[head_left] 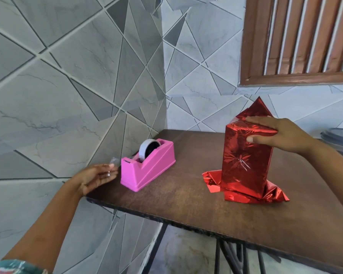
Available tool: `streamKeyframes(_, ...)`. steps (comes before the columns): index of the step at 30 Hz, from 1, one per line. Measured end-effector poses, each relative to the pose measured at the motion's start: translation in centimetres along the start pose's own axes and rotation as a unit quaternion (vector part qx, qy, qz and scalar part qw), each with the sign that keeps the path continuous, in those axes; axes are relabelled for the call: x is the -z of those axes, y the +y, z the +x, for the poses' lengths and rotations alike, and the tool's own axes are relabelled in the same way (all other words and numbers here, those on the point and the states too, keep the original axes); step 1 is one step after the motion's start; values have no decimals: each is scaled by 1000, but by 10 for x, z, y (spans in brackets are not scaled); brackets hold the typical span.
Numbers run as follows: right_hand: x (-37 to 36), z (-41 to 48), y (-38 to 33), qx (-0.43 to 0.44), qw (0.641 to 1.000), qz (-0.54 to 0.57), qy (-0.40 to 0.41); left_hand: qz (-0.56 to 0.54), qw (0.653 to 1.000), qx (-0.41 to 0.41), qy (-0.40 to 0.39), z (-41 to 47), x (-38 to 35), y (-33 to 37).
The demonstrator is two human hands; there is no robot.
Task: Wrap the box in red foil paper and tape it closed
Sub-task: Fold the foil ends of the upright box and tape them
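1. Steadying the tall upright box wrapped in shiny red foil paper (244, 161) on the dark brown wooden table (186, 204), well to the right of the pink plastic tape dispenser (147, 169) with its white roll of tape (144, 150).
2. Pressing the right hand (281, 133) flat on the box top, on the side away from the dispenser: fingers straight and pinning a folded foil flap, thumb resting on the front face, nothing gripped.
3. Hovering the left hand (95, 177) just left of the dispenser's cutter end, beyond the table edge, with a small clear strip of tape (114, 161) showing at the fingertips. Blur is hiding whether the strip is pinched or merely stuck there, and how far the fingers are curled.
4. Leaving a pointed foil flap (259, 107) standing up at the top and a crumpled foil skirt (212, 179) splaying round the base, partly toward the dispenser and partly away from it.
5. Judging the foil as thin, slick and springy, likely reopening once released and tearing or denting under fingernails. Judging the box as stiff beneath it, probably light, and tippy from its height.
6. Favouring flat finger pressure over the box edges, where stiff card is backing the foil, and avoiding tugging on the loose flaps. Laying tape across the fold while the pressing hand is pinning it.
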State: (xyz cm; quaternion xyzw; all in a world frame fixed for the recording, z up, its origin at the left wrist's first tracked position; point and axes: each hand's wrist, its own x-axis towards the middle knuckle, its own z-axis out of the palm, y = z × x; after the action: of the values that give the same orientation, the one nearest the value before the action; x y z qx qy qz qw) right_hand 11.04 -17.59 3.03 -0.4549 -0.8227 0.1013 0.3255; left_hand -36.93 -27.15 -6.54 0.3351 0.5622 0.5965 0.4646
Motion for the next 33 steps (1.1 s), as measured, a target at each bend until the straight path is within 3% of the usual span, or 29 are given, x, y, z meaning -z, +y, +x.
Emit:
streamKeyframes(2,1,1,2,-4,1000,-1,6,21,996,-75,32,-6,-11,26)
streamKeyframes(4,-1,0,0,-3,1000,-1,9,50,988,-149,10,-17,-36,58)
streamKeyframes(9,0,-2,-1,3,1000,-30,6,126,947,-217,-199,-32,-154,108)
streamKeyframes(12,2,-2,-2,12,999,-43,-4,187,918,-232,-263,-28,-227,120)
streamKeyframes(18,4,-2,-5,36,996,-74,-15,315,872,-168,-334,-1,-303,126)
streamKeyframes(26,2,-2,-2,22,999,-14,-24,325,857,-120,-382,15,-332,130)
streamKeyframes(33,5,-4,-6,27,999,-29,-35,354,841,-91,-399,25,-345,130)
